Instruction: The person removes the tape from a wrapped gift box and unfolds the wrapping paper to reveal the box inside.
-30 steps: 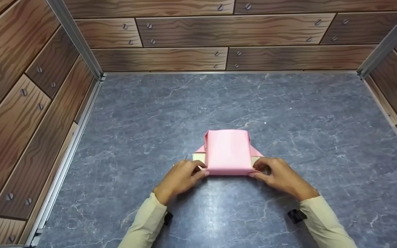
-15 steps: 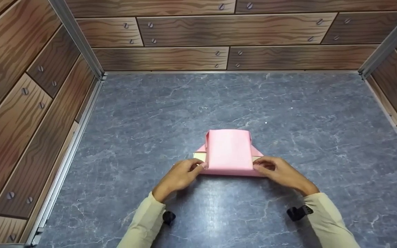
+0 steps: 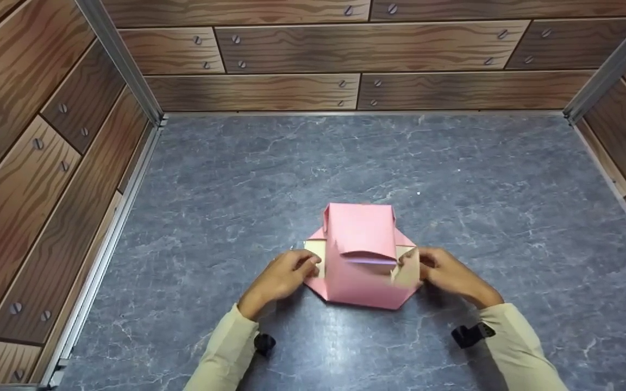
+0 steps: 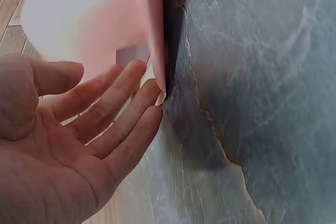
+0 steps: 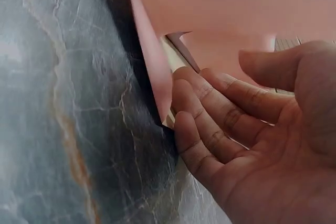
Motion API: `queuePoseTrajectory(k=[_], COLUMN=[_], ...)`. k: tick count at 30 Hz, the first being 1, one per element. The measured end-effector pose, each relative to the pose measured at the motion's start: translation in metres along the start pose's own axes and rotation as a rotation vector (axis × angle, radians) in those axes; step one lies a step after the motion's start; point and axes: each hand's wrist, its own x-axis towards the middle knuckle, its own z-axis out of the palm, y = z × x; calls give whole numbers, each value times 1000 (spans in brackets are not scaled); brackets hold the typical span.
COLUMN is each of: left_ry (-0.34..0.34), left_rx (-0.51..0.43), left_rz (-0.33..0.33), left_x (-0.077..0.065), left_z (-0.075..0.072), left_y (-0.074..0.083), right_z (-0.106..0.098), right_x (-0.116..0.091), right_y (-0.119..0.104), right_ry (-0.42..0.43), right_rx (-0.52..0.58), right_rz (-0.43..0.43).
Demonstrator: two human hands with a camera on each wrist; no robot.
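A block-shaped bundle wrapped in pink paper [image 3: 364,228] lies on the tabletop. At its front the paper's end flap [image 3: 364,296] spreads flat toward me, corners angled, and cream underside shows at both sides. A lilac strip [image 3: 370,262] shows in a slit under the folded layer; what is inside stays hidden. My left hand [image 3: 286,274] touches the paper's left edge, thumb apart from the gently bent fingers in the left wrist view. My right hand [image 3: 449,274] does likewise at the right edge, its fingertips [image 5: 186,127] against the paper in the right wrist view.
The grey marbled tabletop [image 3: 237,179] is bounded by wood-patterned panels [image 3: 373,49] at the back and sides. Metal rails [image 3: 117,217] run along the edges. A small white speck [image 3: 418,193] lies beyond the bundle.
The front paper, earlier folded up against the bundle and pinched at its corners, has dropped flat toward me. Both thumbs have come off it, and my right hand has shifted slightly outward.
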Motion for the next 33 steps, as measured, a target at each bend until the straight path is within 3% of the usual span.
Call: queuePoseTrajectory(k=[5,10,18,25,33], left_ry=[-41,-96,-171,-251,-187], left_rx=[36,84,194,280,392], left_rz=[94,121,225,154,85], left_x=[0,-1,-2,-8,-13], left_z=[1,2,0,0,5], left_y=[-4,-6,-7,-6,-6], right_z=[3,8,13,15,15], right_x=[0,-1,-4,-8,-8], right_y=[0,2,5,4,6], right_ry=[-16,-10,9,-20,-1], right_rx=[-15,-62,-256,-307,-366], right_rz=[-16,-59,-106,-99,-127])
